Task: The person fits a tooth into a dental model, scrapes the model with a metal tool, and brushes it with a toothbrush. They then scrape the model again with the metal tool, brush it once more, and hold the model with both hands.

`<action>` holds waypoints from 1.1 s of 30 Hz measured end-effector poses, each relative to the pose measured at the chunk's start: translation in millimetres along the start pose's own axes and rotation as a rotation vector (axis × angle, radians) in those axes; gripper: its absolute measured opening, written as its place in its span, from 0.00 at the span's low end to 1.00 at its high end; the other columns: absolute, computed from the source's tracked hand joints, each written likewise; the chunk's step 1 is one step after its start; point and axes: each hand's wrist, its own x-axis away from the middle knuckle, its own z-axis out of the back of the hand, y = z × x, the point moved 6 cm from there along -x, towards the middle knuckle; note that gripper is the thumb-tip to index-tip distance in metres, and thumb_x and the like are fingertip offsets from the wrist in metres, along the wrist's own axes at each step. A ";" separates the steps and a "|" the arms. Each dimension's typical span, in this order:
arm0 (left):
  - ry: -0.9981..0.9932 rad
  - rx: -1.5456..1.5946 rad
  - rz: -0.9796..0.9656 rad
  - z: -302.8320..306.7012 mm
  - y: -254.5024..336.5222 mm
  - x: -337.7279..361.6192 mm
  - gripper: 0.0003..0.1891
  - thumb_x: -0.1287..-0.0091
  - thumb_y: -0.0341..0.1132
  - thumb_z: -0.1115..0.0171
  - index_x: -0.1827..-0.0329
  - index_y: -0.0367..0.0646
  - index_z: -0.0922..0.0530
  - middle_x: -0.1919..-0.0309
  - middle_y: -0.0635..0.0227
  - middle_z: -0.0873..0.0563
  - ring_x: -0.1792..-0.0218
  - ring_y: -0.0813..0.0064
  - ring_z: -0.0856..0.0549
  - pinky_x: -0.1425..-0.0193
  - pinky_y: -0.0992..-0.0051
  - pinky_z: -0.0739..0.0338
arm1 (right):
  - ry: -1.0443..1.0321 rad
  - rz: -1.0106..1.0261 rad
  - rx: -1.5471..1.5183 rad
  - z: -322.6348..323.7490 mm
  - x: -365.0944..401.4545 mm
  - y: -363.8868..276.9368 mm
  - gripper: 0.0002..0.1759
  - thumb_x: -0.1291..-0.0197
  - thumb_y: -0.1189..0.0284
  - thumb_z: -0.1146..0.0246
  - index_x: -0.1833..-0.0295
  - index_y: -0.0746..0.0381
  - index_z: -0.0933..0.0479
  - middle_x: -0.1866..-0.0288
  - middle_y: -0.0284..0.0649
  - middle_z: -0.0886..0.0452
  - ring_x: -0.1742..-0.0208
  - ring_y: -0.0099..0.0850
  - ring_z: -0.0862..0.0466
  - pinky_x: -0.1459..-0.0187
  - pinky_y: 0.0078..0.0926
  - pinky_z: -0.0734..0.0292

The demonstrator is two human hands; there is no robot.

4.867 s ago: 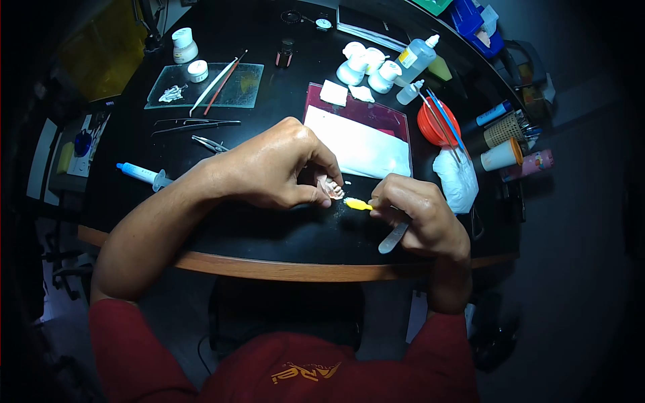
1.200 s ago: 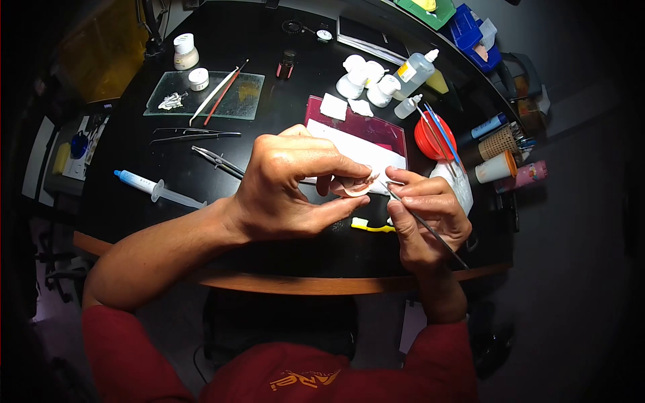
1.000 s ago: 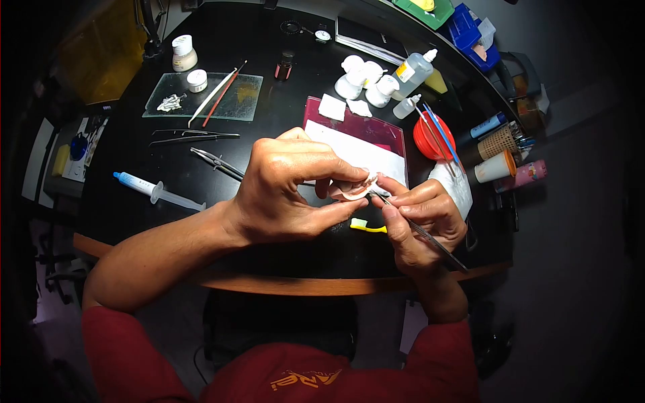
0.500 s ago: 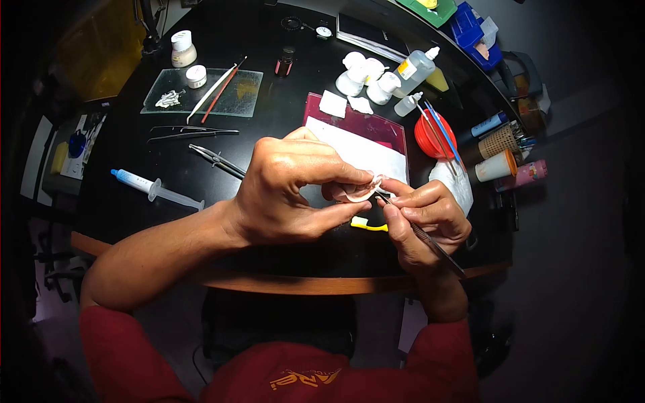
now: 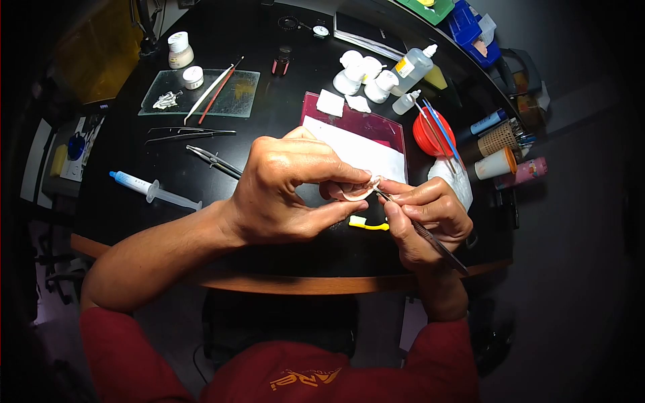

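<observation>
Between thumb and fingers, my left hand [image 5: 285, 185] holds a small curved pale piece [image 5: 359, 192], partly hidden by the fingers. My right hand [image 5: 430, 218] is closed around dark metal tweezers [image 5: 432, 240], whose tips touch or nearly touch the right end of the piece. Both hands are above the front of the black table, close together. Below them lies a yellow toothbrush [image 5: 376, 227]. Behind them a white sheet [image 5: 349, 144] rests on a dark red tray [image 5: 390, 131].
On the left are a glass plate [image 5: 151, 94], a syringe [image 5: 138, 183], more tweezers [image 5: 191, 131] and pliers [image 5: 213, 160]. White jars and a clear bottle [image 5: 413, 69] stand at the back. A red bowl [image 5: 424, 134] and a tissue [image 5: 459, 187] are on the right.
The tweezer tips have moved slightly up and left towards the pale piece. My left hand holds almost the same position. The whole view has shifted slightly.
</observation>
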 end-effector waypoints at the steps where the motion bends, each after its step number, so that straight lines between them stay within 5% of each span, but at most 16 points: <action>1: -0.004 -0.004 0.003 0.1 0.1 -0.2 0.16 0.48 0.27 0.16 0.56 0.39 0.09 0.69 0.66 0.07 0.70 0.79 0.10 0.59 0.78 0.26 | -0.001 0.001 0.007 0.0 -0.3 -0.2 0.13 0.43 0.91 0.29 0.63 0.65 0.24 0.62 0.47 0.17 0.53 0.46 0.07 0.46 0.39 0.07; 33: -0.060 0.103 0.018 0.9 -3.6 -6.2 0.17 0.48 0.28 0.16 0.54 0.38 0.09 0.68 0.66 0.07 0.70 0.78 0.11 0.58 0.77 0.25 | -0.018 -0.018 -0.012 4.2 -1.5 -0.2 0.13 0.43 0.93 0.31 0.62 0.66 0.25 0.62 0.45 0.19 0.56 0.41 0.07 0.47 0.41 0.06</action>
